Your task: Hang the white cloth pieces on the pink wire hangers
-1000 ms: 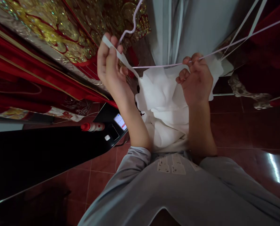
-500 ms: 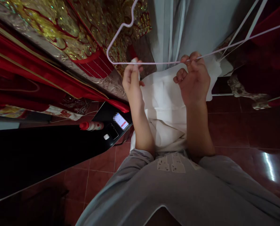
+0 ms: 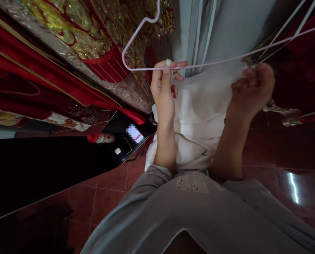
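A pale pink clothes hanger stretches across the upper part of the head view. My left hand is closed on its lower bar near the left corner, thumb against the bar, with a bit of white material between the fingers. Lower right of the bar, my right hand is away from the hanger with curled fingers, at the spot where thin white straps come down; whether it grips them is hidden. Below and between both hands spreads a white cloth garment.
Red and gold sequinned garments hang at the left, and grey-white fabric hangs ahead. A black table at the left bears a red-capped bottle, a lit phone, a dark phone and a small white case.
My right hand has let go of the hanger bar and moved right and down toward the straps. My left hand has slid a little right along the bar.
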Motion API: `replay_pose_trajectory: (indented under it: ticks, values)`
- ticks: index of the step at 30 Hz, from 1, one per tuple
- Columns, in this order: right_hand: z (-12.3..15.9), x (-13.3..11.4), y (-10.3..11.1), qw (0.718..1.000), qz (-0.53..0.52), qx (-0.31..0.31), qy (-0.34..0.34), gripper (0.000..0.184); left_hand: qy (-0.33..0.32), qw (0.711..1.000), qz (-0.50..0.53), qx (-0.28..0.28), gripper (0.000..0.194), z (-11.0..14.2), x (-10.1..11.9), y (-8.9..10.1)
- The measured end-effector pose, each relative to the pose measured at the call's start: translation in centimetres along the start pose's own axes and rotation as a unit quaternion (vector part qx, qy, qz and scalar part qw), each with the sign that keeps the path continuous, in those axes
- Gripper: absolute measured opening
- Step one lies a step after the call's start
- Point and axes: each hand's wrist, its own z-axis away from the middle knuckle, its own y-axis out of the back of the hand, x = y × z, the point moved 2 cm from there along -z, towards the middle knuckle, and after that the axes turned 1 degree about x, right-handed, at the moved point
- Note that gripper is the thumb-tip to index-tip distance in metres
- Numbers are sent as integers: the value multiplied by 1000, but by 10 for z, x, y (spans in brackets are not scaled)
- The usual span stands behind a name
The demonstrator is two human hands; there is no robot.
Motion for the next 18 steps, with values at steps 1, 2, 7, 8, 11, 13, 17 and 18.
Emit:
replay_pose_trajectory:
  ticks: [1, 2, 7, 8, 11, 13, 17, 18]
  values:
    - [-5, -2, 5, 999, -10, 29, 13, 25, 9, 1000, -9, 7, 21, 0, -1, 0]
    - [-9, -5, 9, 998, -16, 53, 26, 26, 14, 1000, -12, 7, 21, -1, -2, 0]
    - [-30, -11, 6, 999, 17, 1, 44, 25, -24, 998, 45, -25, 23, -1, -4, -1]
    - [-33, -10, 4, 998, 23, -21, 47, 23, -27, 998, 55, -29, 23, -1, -4, -1]
    - [-42, -5, 3, 996, 27, -14, 80, 26, -32, 996, 75, -43, 24, 0, -3, -1]
    - [-47, -2, 5, 995, 34, 3, 96, 22, -40, 994, 84, -49, 24, 0, -2, 0]
    - [-45, -6, 8, 991, 72, -28, 109, 17, -49, 994, 81, -47, 23, 0, -3, -1]
    - [-42, -10, 8, 989, 88, -37, 118, 17, -51, 995, 79, -46, 23, 0, -3, -1]
